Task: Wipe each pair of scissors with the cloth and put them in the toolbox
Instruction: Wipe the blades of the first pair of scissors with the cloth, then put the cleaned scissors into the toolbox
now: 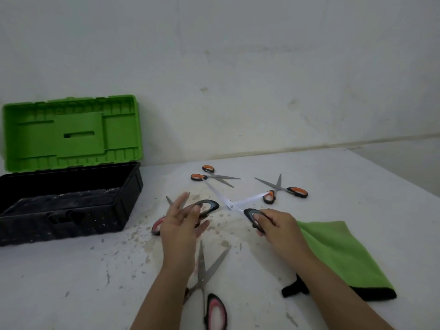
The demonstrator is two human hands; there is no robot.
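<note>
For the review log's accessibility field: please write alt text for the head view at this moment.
The right hand grips the handle of open scissors above a stained white table, while the left hand hovers open over another pair. An open toolbox sits left, a green cloth right, with more scissors scattered around.

Toolbox sits left, cloth right, 5 scissors between.

left hand: motion-blurred | pink scissors: handle cut off at bottom edge

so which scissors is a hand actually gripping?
The open pair with bright blades: the right hand grips its black handle. The others lie on the table.
</note>
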